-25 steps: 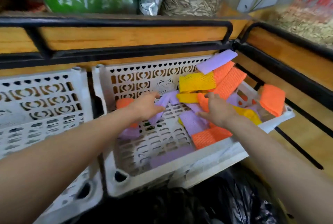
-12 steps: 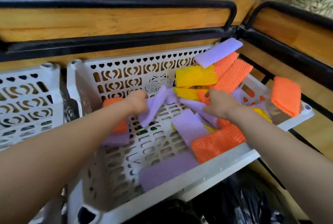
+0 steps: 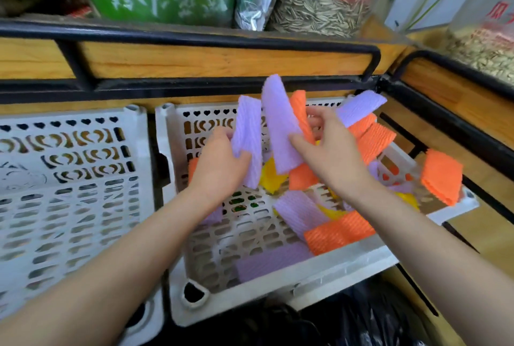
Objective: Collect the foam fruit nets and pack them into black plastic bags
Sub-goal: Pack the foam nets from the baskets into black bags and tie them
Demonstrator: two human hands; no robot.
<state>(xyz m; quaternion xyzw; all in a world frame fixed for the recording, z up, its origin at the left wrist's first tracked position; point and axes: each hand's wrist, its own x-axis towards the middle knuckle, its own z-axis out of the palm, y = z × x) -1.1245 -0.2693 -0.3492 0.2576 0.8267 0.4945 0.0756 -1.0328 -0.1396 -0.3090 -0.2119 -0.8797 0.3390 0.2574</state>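
Left hand [image 3: 219,167]: thumb and fingers pinch flat lilac foam mesh net [image 3: 248,134], upright above white perforated plastic crate [image 3: 278,299]. Right hand [image 3: 331,151]: fingers clamped on second lilac foam net [image 3: 281,126] plus orange foam net [image 3: 301,112] behind it. More nets loose on crate floor. Below crate front: crinkled black plastic bag [image 3: 361,323]. Judgement: nets featherlight, soft, springy, not fragile. Grab several mid-body, squeeze flat; may spring loose.

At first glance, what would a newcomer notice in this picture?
Two hands above the white crate in the middle: the left hand grips a purple net, the right hand holds another purple net and an orange net. More bright nets lie in the crate, and a black bag sits below its front edge.
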